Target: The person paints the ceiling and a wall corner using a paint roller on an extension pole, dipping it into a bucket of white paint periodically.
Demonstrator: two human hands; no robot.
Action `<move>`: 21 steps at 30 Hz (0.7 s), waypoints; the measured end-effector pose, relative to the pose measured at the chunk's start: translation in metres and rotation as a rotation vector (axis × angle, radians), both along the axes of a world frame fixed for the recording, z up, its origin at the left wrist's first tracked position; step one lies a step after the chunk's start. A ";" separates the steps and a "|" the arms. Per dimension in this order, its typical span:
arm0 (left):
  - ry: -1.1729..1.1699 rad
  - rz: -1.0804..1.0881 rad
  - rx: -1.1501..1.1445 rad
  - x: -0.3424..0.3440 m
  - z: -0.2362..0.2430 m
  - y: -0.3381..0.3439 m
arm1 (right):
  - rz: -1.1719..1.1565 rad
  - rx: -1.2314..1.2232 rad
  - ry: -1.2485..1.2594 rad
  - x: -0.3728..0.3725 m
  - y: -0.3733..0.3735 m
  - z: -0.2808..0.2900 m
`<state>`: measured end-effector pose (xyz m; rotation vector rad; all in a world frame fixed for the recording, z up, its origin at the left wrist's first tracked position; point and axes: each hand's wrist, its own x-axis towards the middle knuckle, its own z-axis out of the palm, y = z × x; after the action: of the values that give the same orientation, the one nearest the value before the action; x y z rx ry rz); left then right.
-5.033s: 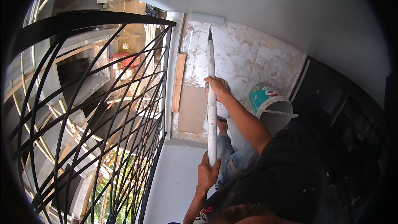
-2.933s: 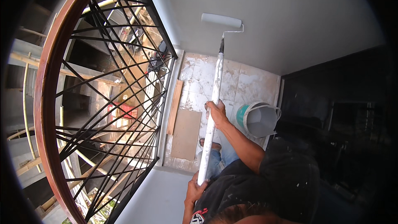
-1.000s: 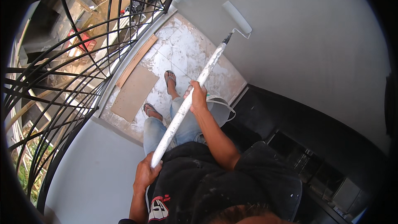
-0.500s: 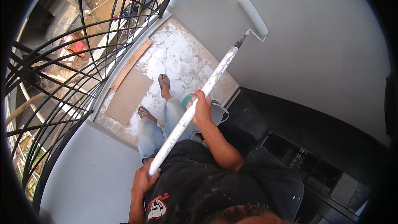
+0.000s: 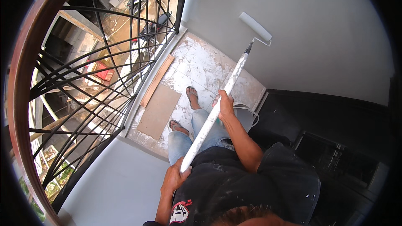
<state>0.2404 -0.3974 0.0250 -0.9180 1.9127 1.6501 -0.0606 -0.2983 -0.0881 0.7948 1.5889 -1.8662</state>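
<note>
A long white pole [image 5: 208,122], spattered and worn, slants across my body with a paint roller [image 5: 255,26] fixed at its far end. The white roller sleeve lies against the grey wall [image 5: 318,29] on its bent wire frame. Low on the pole, my left hand [image 5: 175,176] is closed round the butt end near my waist. Farther up, my right hand [image 5: 225,104] wraps the shaft about midway. Beside my right forearm, partly hidden by it, stands a pale bucket [image 5: 244,115] with a white handle.
Paint-stained floor tiles [image 5: 190,60] lie under my sandalled feet. A brown cardboard sheet [image 5: 159,112] and a wooden strip [image 5: 157,81] rest along the left edge. Black metal railing bars [image 5: 104,88] with a brown rail [image 5: 19,113] border the left; a dark doorway is at right.
The view has shifted, so floor, railing and body sit farther right. The roller has moved lower on the wall relative to the floor and is tilted more; both hands keep their hold on the pole.
</note>
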 end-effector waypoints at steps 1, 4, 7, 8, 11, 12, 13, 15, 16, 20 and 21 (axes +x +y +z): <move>0.032 0.003 0.006 0.009 -0.005 0.004 | -0.007 0.051 -0.007 0.002 -0.002 0.017; 0.043 0.007 -0.013 0.010 -0.008 0.016 | 0.010 0.002 0.003 -0.001 0.010 0.017; 0.051 -0.030 -0.089 0.000 -0.018 0.015 | 0.002 -0.053 -0.020 -0.010 0.008 -0.005; 0.046 -0.046 -0.105 -0.001 -0.018 0.012 | -0.007 -0.054 -0.020 -0.011 0.002 -0.008; 0.011 -0.044 -0.102 -0.009 -0.010 0.011 | -0.011 -0.061 -0.013 -0.012 -0.004 -0.015; -0.012 -0.036 -0.092 -0.010 -0.006 0.012 | -0.016 -0.075 -0.010 -0.010 -0.001 -0.024; -0.015 -0.017 -0.086 -0.007 -0.006 0.014 | -0.016 -0.085 -0.005 -0.008 -0.001 -0.022; -0.024 0.031 -0.070 0.011 -0.008 0.018 | 0.001 -0.094 0.023 -0.002 -0.002 -0.006; 0.029 0.051 -0.083 0.029 -0.023 0.023 | 0.016 -0.096 0.040 0.001 -0.004 0.012; 0.125 0.149 -0.040 0.050 -0.022 0.035 | 0.044 -0.155 0.170 0.009 -0.002 0.060; 0.146 0.146 -0.054 0.050 -0.016 0.034 | 0.041 -0.162 0.204 0.010 -0.004 0.069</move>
<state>0.2908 -0.3636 0.0085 -1.0043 2.0384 1.8008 -0.0510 -0.3026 -0.0192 0.5117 1.5364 -2.0699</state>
